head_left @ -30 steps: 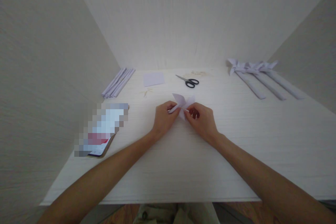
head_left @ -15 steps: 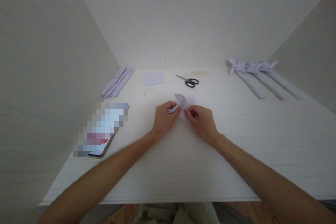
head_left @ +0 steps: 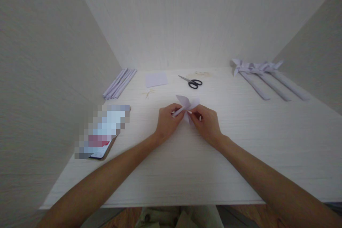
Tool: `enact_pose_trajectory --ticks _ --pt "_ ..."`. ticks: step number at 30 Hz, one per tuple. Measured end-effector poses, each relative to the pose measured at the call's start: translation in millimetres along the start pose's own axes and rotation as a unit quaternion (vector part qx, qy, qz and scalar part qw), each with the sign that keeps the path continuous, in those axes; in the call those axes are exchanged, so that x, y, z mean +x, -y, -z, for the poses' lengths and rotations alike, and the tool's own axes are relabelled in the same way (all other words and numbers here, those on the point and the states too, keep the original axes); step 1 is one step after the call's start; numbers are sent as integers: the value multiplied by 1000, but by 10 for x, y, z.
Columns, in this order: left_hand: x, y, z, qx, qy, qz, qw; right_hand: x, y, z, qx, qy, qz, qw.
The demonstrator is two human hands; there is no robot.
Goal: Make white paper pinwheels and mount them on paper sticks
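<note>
A pale lilac paper pinwheel (head_left: 183,100) is held between my two hands over the middle of the table. My left hand (head_left: 169,120) is closed, its thumb and fingers pinching the pinwheel from the left; a narrow rolled or folded piece of the same paper shows at its fingers. From the other side my right hand (head_left: 207,118) pinches the pinwheel near its centre, fingers pressed together. A small white tip shows at the right fingertips, too small to name. The fingers hide most of the pinwheel's middle.
Scissors (head_left: 193,82) with black handles lie behind my hands, a lilac paper square (head_left: 156,79) and thin yellowish strips (head_left: 149,93) left of them. Several rolled paper sticks (head_left: 120,83) and a phone (head_left: 107,128) are at left. Three pinwheels on sticks (head_left: 256,87) lie back right, near the walls.
The pinwheel has turned slightly between my fingers, its upper blade shifting left. The right fingertips have moved a little closer to its centre, and a small white tip now shows there.
</note>
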State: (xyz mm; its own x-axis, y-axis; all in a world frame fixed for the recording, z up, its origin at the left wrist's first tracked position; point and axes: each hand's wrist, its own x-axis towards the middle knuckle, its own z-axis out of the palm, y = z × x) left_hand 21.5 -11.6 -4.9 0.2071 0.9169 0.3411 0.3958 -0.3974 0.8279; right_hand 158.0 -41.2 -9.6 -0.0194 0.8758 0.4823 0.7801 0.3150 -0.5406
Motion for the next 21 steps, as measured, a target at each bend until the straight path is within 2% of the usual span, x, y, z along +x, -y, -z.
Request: enact_pose_trajectory --ticks 8,21 --pt "9 47 -18 -22 -20 19 999 2 45 8 12 -23 -13 1000" --pt "9 6 4 -2 -4 8 1000 15 48 17 -74 40 -12 996"
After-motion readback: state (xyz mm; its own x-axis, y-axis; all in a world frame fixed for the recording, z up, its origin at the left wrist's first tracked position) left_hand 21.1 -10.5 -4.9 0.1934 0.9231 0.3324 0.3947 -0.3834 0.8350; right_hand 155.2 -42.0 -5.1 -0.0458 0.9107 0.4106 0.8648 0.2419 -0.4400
